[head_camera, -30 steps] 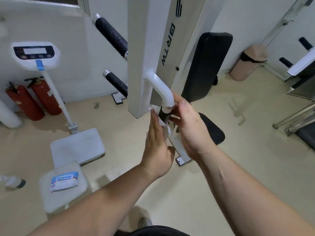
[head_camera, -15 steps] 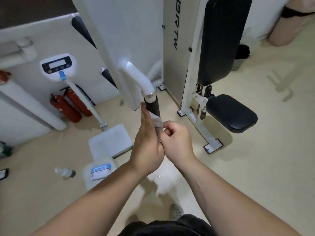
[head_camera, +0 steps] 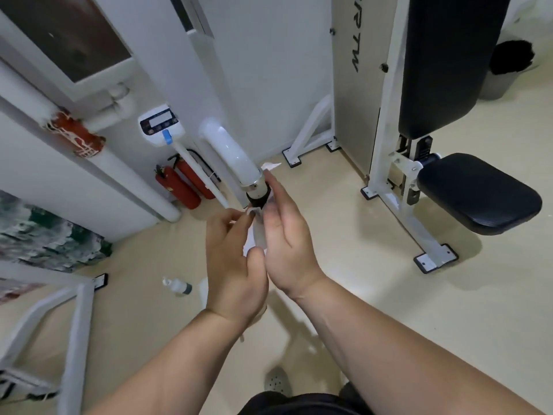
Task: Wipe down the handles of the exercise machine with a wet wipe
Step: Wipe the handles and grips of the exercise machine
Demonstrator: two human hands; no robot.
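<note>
Both hands (head_camera: pixel 236 265) (head_camera: pixel 287 250) on wipe (head_camera: pixel 257 235) rnd handle (head_camera: pixel 258 199)

The handle (head_camera: pixel 256 196), a black grip under a chrome collar on a curved white tube, points down between the left hand (head_camera: pixel 232 265) and right hand (head_camera: pixel 288 247). The white wipe (head_camera: pixel 256 235) lies along it between the palms, one corner poking out above the right fingertips

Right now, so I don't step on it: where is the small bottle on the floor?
Head view, left of centre: the small bottle lies on the floor between the left hand and a white frame's black foot.
</note>
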